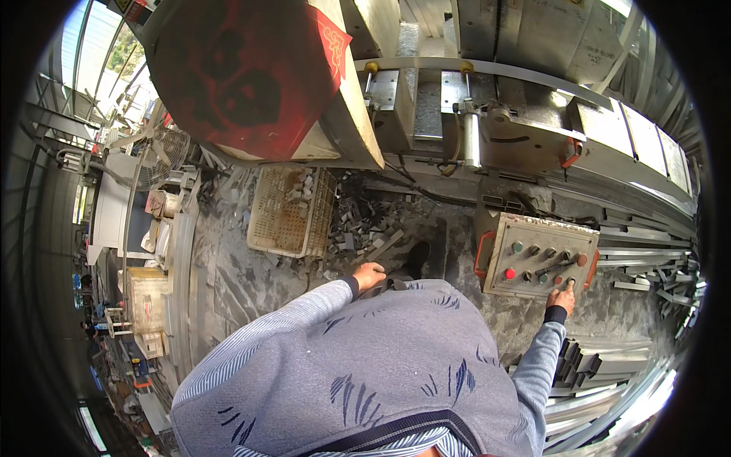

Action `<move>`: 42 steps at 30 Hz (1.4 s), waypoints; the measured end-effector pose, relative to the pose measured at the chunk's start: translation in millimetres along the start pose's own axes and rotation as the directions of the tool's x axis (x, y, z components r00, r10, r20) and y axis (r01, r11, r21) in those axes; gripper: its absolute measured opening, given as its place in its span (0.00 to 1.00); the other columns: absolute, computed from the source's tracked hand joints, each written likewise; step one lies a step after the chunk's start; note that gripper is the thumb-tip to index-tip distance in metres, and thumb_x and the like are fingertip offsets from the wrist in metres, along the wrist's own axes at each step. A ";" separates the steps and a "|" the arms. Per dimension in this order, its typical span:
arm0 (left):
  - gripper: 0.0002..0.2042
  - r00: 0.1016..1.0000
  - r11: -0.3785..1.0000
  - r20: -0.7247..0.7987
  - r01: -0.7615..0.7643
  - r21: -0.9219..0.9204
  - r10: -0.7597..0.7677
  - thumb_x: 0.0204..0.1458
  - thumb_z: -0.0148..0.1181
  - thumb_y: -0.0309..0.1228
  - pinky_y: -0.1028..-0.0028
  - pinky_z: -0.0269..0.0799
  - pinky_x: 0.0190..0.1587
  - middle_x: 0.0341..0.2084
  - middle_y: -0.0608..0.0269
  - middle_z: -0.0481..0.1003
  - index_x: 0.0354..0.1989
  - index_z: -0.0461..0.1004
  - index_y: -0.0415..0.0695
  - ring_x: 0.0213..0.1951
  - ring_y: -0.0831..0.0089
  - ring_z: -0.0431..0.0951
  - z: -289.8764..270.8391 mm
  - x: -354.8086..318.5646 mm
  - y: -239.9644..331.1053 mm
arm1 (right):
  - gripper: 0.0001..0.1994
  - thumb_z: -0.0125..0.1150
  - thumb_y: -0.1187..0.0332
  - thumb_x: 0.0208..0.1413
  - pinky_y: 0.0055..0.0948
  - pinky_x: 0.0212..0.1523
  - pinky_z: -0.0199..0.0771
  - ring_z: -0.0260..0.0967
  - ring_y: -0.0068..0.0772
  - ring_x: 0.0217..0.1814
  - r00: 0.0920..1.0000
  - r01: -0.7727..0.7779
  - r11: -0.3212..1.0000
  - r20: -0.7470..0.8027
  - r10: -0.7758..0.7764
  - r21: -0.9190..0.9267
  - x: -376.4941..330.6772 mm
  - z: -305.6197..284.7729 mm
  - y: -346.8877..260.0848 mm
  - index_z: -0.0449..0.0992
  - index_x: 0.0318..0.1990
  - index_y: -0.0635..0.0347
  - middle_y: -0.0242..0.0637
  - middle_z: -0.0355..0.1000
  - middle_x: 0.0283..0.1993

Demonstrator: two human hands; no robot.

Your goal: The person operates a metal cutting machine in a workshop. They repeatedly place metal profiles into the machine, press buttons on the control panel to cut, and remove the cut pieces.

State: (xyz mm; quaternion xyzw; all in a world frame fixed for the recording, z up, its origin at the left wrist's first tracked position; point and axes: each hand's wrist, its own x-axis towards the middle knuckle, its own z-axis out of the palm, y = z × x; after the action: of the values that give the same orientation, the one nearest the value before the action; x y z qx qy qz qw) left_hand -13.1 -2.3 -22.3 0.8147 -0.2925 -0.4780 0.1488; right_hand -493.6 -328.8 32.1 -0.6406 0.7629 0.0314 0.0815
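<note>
My right hand reaches to the lower right corner of a grey control box, its fingertips closed at a small dark knob. Across the sloping panel sit several knobs and buttons, among them a bright red button and a green button. My left hand hangs at the front of my grey apron, its fingers loosely curled, and no object shows in it. A dark strap-like piece lies just below that hand. Part of its fingers is turned away from view.
Ahead stands a metal machine with a cylinder and a large cover bearing a red paper. A plastic crate holds offcuts; more metal scraps litter the floor. Long metal profiles lie stacked at right. A fan stands left.
</note>
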 end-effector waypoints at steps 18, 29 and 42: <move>0.18 0.996 0.989 -0.010 0.085 0.121 -0.085 0.48 0.60 0.38 0.70 0.67 0.51 0.45 0.54 0.75 0.45 0.75 0.43 0.49 0.62 0.73 -14.1 -18.4 -1.0 | 0.32 0.52 0.67 0.45 0.45 0.43 0.71 0.71 0.55 0.40 0.998 0.039 0.999 -0.048 -0.039 0.013 -5.2 0.7 -2.1 0.57 0.63 0.55 0.58 0.72 0.36; 0.17 0.999 0.994 -0.028 0.045 0.100 -0.042 0.48 0.60 0.38 0.69 0.67 0.52 0.45 0.54 0.75 0.43 0.76 0.42 0.49 0.60 0.73 0.0 -3.0 -2.9 | 0.32 0.52 0.67 0.44 0.46 0.42 0.71 0.71 0.56 0.38 0.998 0.044 0.999 -0.055 -0.042 0.027 -4.5 1.6 -2.0 0.59 0.61 0.56 0.58 0.72 0.34; 0.17 0.996 0.992 -0.015 0.085 0.092 -0.084 0.48 0.60 0.39 0.69 0.67 0.52 0.45 0.53 0.75 0.44 0.76 0.43 0.49 0.59 0.73 -2.6 -3.0 12.0 | 0.33 0.53 0.67 0.44 0.46 0.42 0.70 0.71 0.56 0.39 0.999 0.022 0.999 -0.044 -0.020 0.027 -5.9 0.4 -4.2 0.57 0.62 0.55 0.58 0.72 0.35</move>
State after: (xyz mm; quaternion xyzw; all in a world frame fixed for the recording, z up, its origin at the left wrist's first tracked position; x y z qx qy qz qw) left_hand -15.9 -10.0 -12.6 0.8351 -0.2787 -0.4654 0.0920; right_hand -488.5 -323.7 32.9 -0.6479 0.7582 0.0059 0.0739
